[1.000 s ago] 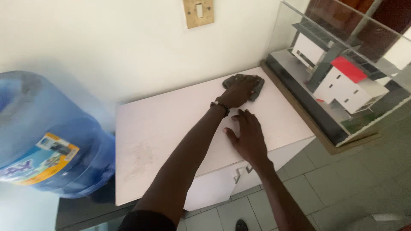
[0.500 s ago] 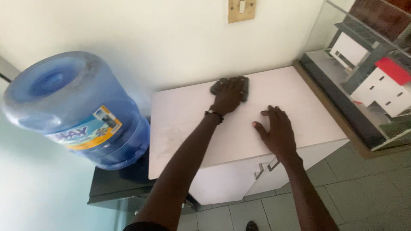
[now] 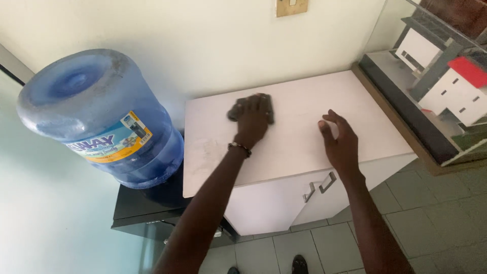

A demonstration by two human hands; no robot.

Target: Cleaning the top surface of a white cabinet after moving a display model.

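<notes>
Water bottle (image 3: pixel 96 119) first — big, blue and upturned on a dark stand (image 3: pixel 137 210), well off to the outer side of our left hand (image 3: pixel 252 121), with a bright label on its flank. Between the stand and that hand begins the white cabinet top (image 3: pixel 294 147), a little scuffed near its near-left part.

Our left hand lies flat, palm down, on a dark grey cloth (image 3: pixel 238 109), pressing it to the cabinet top close to the wall; the fingers are spread over the cloth rather than curled round it, and the cloth peeks out on the hand's left and beyond its fingertips. A beaded bracelet (image 3: pixel 239 147) sits at the wrist.

Our right hand (image 3: pixel 339 142) rests on the same surface, well apart from the cloth and nearer the front edge — empty, fingers loosely spread (thumb out toward the left hand). Just below it, on the cabinet's front, are two metal door handles (image 3: pixel 320 186).

Further right, past the right hand, stands an architectural model (image 3: pixel 449 86) under a clear cover, white blocks with one red roof, on a wooden base that meets the cabinet's edge. Grey floor tiles (image 3: pixel 446 223) lie below.
</notes>
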